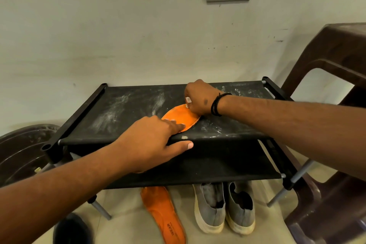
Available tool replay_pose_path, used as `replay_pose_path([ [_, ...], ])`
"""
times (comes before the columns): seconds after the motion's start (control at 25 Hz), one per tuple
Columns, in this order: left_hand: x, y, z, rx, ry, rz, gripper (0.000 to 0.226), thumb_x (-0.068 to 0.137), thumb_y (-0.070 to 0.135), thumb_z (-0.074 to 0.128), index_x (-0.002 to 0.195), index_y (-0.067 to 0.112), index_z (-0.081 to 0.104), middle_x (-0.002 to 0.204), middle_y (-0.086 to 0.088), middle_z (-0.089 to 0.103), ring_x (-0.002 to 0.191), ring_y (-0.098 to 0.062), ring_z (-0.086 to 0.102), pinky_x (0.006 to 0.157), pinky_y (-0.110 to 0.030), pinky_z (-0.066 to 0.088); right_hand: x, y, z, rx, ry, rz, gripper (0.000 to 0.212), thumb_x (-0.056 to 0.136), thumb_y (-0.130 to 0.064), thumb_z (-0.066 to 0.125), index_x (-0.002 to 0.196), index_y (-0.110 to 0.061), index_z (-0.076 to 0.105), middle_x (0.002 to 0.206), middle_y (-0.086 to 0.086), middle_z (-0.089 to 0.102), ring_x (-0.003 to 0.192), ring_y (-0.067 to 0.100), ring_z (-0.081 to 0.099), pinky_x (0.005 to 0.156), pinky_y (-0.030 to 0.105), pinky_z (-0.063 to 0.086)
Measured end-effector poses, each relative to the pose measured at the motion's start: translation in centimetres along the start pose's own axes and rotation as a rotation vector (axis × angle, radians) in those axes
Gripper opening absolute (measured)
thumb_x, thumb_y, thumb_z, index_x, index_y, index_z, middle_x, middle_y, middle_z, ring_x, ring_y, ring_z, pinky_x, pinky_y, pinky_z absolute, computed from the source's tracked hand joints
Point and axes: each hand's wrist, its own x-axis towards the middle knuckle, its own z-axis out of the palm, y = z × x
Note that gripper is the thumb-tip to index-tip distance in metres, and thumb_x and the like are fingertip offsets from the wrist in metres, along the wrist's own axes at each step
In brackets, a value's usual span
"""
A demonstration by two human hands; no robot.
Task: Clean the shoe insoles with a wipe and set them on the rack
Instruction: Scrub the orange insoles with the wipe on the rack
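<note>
2 orange insoles | 1 insole (181, 117) flat on rack (122, 109) top shelf, dusty black fabric | left hand (150, 142) fingers straight, pressing it | right hand (198, 98) pinching white wipe (188, 100) on its far end | other insole (164, 214) on floor beside grey shoes (223, 208)

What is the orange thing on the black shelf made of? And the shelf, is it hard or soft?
The orange insole on the rack looks like foam with a matte fabric face; a stitched seam shows along its edge. The shelf looks like soft black fabric stretched between metal tubes and black plastic corners: its front edge dips under the left hand. White dust dulls it.
</note>
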Motion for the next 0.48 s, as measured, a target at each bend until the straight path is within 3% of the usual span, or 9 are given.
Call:
replay_pose_path([
  [0.12, 0.0, -0.3, 0.4, -0.013, 0.040, 0.013, 0.070, 0.090, 0.079, 0.019, 0.140, 0.041, 0.052, 0.118, 0.013, 0.070, 0.092, -0.005, 0.066, 0.076, -0.028, 0.054, -0.5, -2.3, 0.3, 0.103, -0.058, -0.084, 0.021, 0.079, -0.012, 0.057, 0.082, 0.002, 0.071, 0.082, 0.020, 0.071, 0.078, 0.036, 0.066, 0.067, 0.043, 0.058],
  [0.2, -0.1, -0.4, 0.5, -0.006, 0.041, 0.010, 0.070, 0.089, 0.079, 0.015, 0.137, 0.044, 0.052, 0.097, 0.011, 0.070, 0.074, -0.006, 0.061, 0.065, -0.026, 0.050, -1.0, -3.3, 0.6, 0.128, -0.077, -0.137, 0.022, 0.077, -0.013, 0.057, 0.082, 0.003, 0.071, 0.081, 0.021, 0.070, 0.078, 0.037, 0.066, 0.064, 0.044, 0.056],
  [0.24, -0.1, -0.4, 0.6, -0.002, 0.041, 0.009, 0.071, 0.089, 0.079, 0.014, 0.138, 0.043, 0.051, 0.103, 0.011, 0.071, 0.078, -0.006, 0.062, 0.067, -0.026, 0.051, -0.9, -3.1, 0.6, 0.123, -0.072, -0.134, 0.021, 0.077, -0.013, 0.058, 0.082, 0.003, 0.071, 0.082, 0.021, 0.071, 0.079, 0.035, 0.066, 0.066, 0.045, 0.057],
  [0.36, 0.1, -0.3, 0.6, 0.017, 0.015, 0.001, 0.075, 0.092, 0.078, 0.017, 0.147, 0.036, 0.047, 0.142, 0.009, 0.059, 0.122, -0.009, 0.060, 0.095, -0.033, 0.053, -0.2, -1.1, 0.0, 0.035, -0.049, -0.041, 0.018, 0.082, -0.015, 0.060, 0.083, -0.001, 0.071, 0.083, 0.016, 0.072, 0.079, 0.031, 0.067, 0.071, 0.043, 0.058],
  [0.48, 0.1, -0.1, 0.5, 0.027, -0.007, 0.001, 0.075, 0.093, 0.076, 0.021, 0.149, 0.032, 0.044, 0.151, 0.006, 0.051, 0.135, -0.012, 0.051, 0.105, -0.034, 0.048, 0.2, -0.4, -0.9, -0.051, -0.020, 0.051, 0.013, 0.085, -0.010, 0.058, 0.072, -0.008, 0.059, 0.073, 0.009, 0.063, 0.071, 0.026, 0.060, 0.057, 0.032, 0.051],
])
